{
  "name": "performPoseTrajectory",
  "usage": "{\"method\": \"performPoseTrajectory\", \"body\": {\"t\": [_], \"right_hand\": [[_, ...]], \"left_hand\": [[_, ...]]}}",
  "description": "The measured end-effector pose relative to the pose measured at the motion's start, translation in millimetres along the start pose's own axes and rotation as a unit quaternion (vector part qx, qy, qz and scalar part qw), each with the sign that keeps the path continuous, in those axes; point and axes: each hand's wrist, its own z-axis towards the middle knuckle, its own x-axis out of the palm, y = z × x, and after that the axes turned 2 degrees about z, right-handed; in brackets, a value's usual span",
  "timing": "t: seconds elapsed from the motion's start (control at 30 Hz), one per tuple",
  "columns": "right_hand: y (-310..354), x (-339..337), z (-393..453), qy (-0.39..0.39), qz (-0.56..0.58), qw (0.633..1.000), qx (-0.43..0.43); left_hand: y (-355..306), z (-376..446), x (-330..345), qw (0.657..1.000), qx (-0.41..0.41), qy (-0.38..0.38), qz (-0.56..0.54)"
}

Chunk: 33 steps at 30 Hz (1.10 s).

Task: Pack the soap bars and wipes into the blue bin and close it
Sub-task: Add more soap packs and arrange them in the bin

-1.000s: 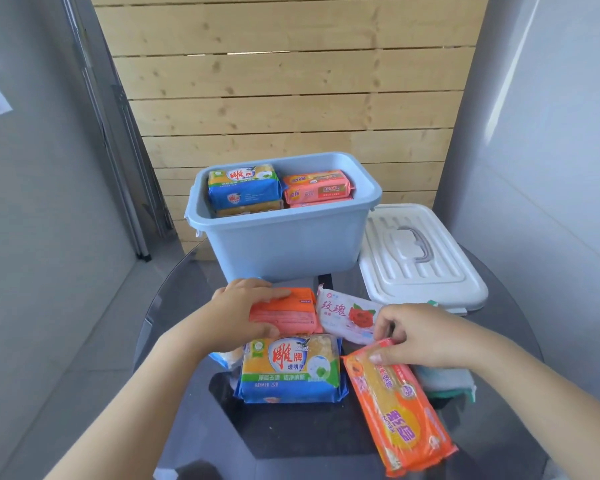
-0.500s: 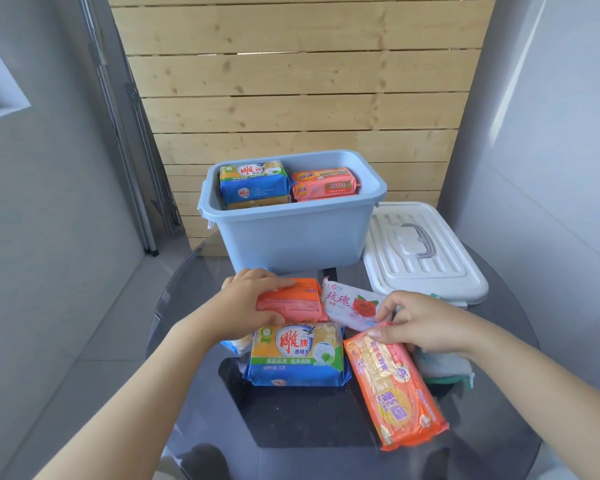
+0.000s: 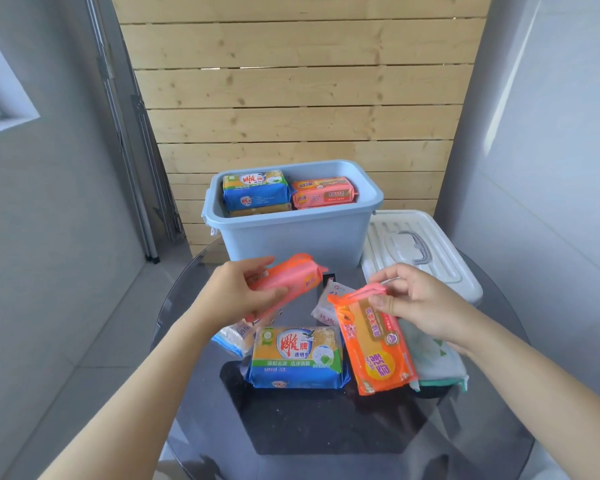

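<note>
Presently, at the left, the left hand [image 3: 238, 294] has its fingers and thumb curled round a pink soap bar [image 3: 284, 284], held clear of the surface [image 3: 326, 427] and tilted, just in front of the blue bin [image 3: 291, 237]. Judged by its wrapper, the bar is firm, compact and fairly dense; the film looks slippery, so a grip across the middle is the sound one. Below it, a blue-and-yellow soap pack [image 3: 297, 358] lies flat. To the right, the right hand [image 3: 420, 303] pinches the crimped top edge of an orange soap pack [image 3: 376, 348], whose lower end rests low over the surface. In my judgement a seam pinch is weak for a heavy bar; a hold round the body is safer. A soft wipes pack [image 3: 437, 362] lies under that hand. The white lid [image 3: 420, 251] sits beside the bin, which is open and partly filled.

Against half a second ago, the pink bar has left the surface, and the orange pack's top end has been raised.
</note>
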Motion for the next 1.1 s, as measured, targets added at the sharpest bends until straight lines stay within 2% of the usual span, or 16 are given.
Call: {"method": "performPoseTrajectory", "body": {"t": [0.07, 0.17, 0.3, 0.43, 0.47, 0.53, 0.63, 0.83, 0.97, 1.1], "right_hand": [[5.5, -0.4, 0.7, -0.023, 0.038, 0.998, -0.040], [13.7, -3.0, 1.8, -0.033, 0.078, 0.993, -0.086], [18.7, -1.5, -0.3, -0.019, 0.102, 0.987, -0.125], [14.4, 2.4, -1.5, -0.011, 0.066, 0.989, -0.133], [13.9, 2.3, -1.9, -0.010, 0.070, 0.989, -0.131], [13.8, 2.6, -1.9, -0.012, 0.062, 0.989, -0.130], [16.2, 6.2, -1.0, -0.012, 0.028, 0.990, -0.140], [16.7, 21.5, 2.8, -0.005, 0.019, 0.991, -0.131], [20.9, 24.7, 6.5, 0.002, 0.011, 0.993, -0.117], [28.3, 19.2, 10.6, -0.017, 0.026, 0.996, -0.081]], "left_hand": [[-11.1, -0.1, -8.7, 0.987, -0.024, 0.047, -0.153], [-27.7, -4.5, -10.2, 0.935, -0.080, 0.149, -0.313], [-38.5, -6.9, 7.5, 0.886, -0.184, 0.262, -0.336], [-45.5, -7.9, 19.5, 0.815, -0.195, 0.301, -0.455], [-45.8, -8.0, 20.4, 0.808, -0.191, 0.301, -0.469], [-45.8, -8.6, 21.4, 0.812, -0.159, 0.315, -0.465], [-50.7, -16.0, 21.5, 0.850, -0.073, 0.353, -0.385], [-59.6, -26.5, 32.6, 0.896, -0.020, 0.330, -0.296], [-61.3, -27.8, 38.1, 0.914, -0.037, 0.294, -0.277], [-58.3, -27.0, 37.8, 0.893, -0.099, 0.279, -0.339]]}}
